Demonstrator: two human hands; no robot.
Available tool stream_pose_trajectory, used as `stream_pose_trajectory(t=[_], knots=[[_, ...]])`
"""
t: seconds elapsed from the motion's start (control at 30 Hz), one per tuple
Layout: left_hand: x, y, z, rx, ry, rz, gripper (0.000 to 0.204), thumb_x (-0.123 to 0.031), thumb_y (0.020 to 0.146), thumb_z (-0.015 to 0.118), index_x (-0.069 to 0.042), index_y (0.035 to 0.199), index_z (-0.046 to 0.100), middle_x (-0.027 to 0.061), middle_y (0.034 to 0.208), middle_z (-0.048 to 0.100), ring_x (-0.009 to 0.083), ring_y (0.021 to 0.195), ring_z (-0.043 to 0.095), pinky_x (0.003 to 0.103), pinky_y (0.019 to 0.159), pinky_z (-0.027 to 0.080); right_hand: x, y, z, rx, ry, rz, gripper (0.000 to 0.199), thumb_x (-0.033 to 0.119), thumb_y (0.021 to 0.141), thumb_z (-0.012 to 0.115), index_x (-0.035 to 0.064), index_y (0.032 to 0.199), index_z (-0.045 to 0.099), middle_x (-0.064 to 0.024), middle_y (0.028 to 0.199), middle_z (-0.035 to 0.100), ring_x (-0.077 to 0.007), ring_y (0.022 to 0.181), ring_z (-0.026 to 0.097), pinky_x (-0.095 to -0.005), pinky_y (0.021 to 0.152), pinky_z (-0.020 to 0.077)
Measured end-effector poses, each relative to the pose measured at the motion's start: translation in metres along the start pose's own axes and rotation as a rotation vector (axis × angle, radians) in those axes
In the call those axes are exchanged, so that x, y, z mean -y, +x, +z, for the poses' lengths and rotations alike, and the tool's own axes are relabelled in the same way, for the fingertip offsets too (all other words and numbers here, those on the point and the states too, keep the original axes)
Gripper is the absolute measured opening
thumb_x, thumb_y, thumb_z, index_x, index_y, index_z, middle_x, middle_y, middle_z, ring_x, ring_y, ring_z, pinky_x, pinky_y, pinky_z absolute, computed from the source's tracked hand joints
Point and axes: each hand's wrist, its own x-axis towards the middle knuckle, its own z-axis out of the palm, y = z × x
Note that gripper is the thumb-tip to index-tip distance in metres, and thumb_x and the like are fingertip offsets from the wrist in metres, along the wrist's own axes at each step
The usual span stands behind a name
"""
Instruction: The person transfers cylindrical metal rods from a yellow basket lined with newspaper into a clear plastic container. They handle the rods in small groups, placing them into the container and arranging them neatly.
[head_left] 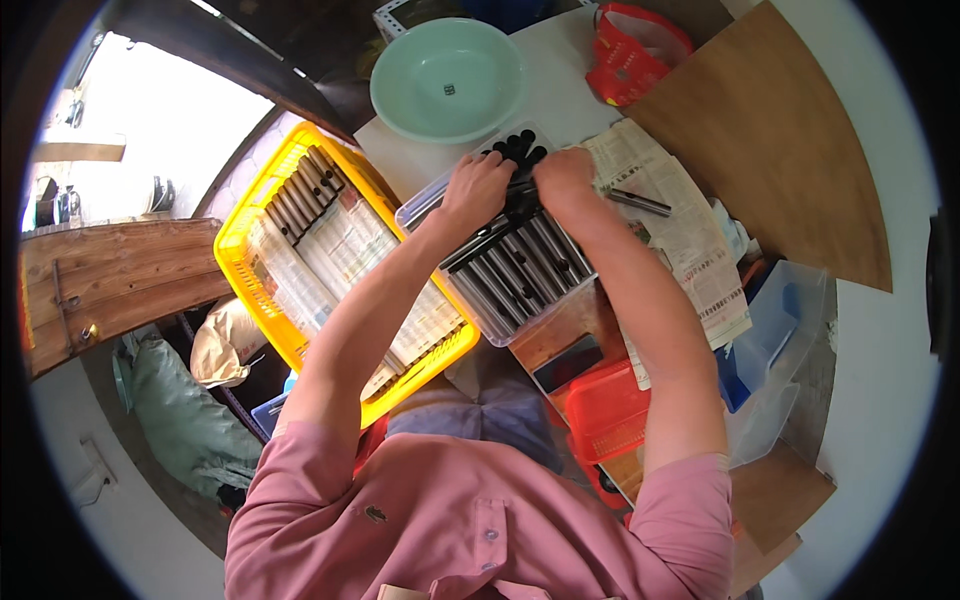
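A clear plastic box [498, 328] in front of me holds rows of dark metal tubes [520, 275]. At its far end, several black tubes [520, 148] show round ends between my two hands. My left hand [478, 188] is closed, its bent fingers on the left side of these black tubes. On their right side my right hand [563, 178] is curled into a grip, and its fingertips are hidden. Beside the right hand, loose tubes [640, 203] lie on spread newspaper [695, 235].
Left of the box stands a yellow plastic basket [262, 318] with newspaper and a row of tubes. A pale green basin [450, 85] sits beyond my hands. To the right are a red bag [635, 55], a brown board [770, 140], a red basket [607, 410] and clear bins [790, 330].
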Motion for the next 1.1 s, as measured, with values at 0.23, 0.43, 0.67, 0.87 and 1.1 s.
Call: stream_pose_trajectory(t=[0.23, 0.43, 0.67, 0.87, 1.1], knots=[[-0.009, -0.014, 0.001, -0.045, -0.135, -0.104, 0.041, -0.01, 0.085, 0.063, -0.007, 0.126, 0.059, 0.0143, 0.11, 0.061, 0.0343, 0.11, 0.058, 0.048, 0.089, 0.046, -0.017, -0.042, -0.006, -0.596, 0.505, -0.09, 0.029, 0.016, 0.081, 0.067, 0.007, 0.109, 0.068, -0.0146, 0.11, 0.069, -0.0341, 0.102, 0.066, -0.0459, 0.087, 0.0526], [-0.006, -0.02, 0.004, -0.016, -0.149, -0.057, 0.034, -0.007, 0.085, 0.065, -0.005, 0.119, 0.064, 0.0144, 0.111, 0.061, 0.035, 0.112, 0.058, 0.047, 0.094, 0.047, -0.135, -0.031, 0.13, -0.502, 0.763, 0.372, 0.034, 0.012, 0.087, 0.062, 0.0065, 0.12, 0.063, -0.0157, 0.123, 0.064, -0.0362, 0.116, 0.06, -0.0458, 0.096, 0.0506], [-0.038, 0.004, -0.011, 0.04, -0.396, -0.048, 0.033, -0.005, 0.085, 0.069, -0.003, 0.118, 0.065, 0.0158, 0.109, 0.062, 0.0377, 0.098, 0.063, 0.045, 0.085, 0.052, -0.15, -0.003, 0.255, -0.212, 0.478, 0.512, 0.03, 0.017, 0.088, 0.063, 0.0099, 0.117, 0.061, -0.0113, 0.118, 0.062, -0.0354, 0.118, 0.058, -0.0517, 0.095, 0.0499], [-0.045, 0.017, -0.01, 0.085, -0.257, -0.009, 0.026, -0.008, 0.087, 0.068, -0.003, 0.112, 0.068, 0.015, 0.11, 0.061, 0.0377, 0.097, 0.065, 0.045, 0.085, 0.054, -0.154, -0.014, 0.246, -0.369, 0.583, 0.484, 0.027, 0.015, 0.087, 0.068, 0.0065, 0.112, 0.064, -0.0138, 0.108, 0.066, -0.0375, 0.098, 0.068, -0.0482, 0.081, 0.056], [-0.044, 0.023, -0.008, 0.236, -0.292, 0.022, 0.03, -0.007, 0.085, 0.067, -0.004, 0.115, 0.068, 0.0164, 0.112, 0.062, 0.0385, 0.101, 0.064, 0.047, 0.089, 0.053, -0.138, -0.106, 0.115, -0.848, 1.126, 0.212, 0.028, 0.011, 0.088, 0.07, 0.0016, 0.113, 0.063, -0.0197, 0.103, 0.068, -0.038, 0.09, 0.068, -0.043, 0.076, 0.054]])
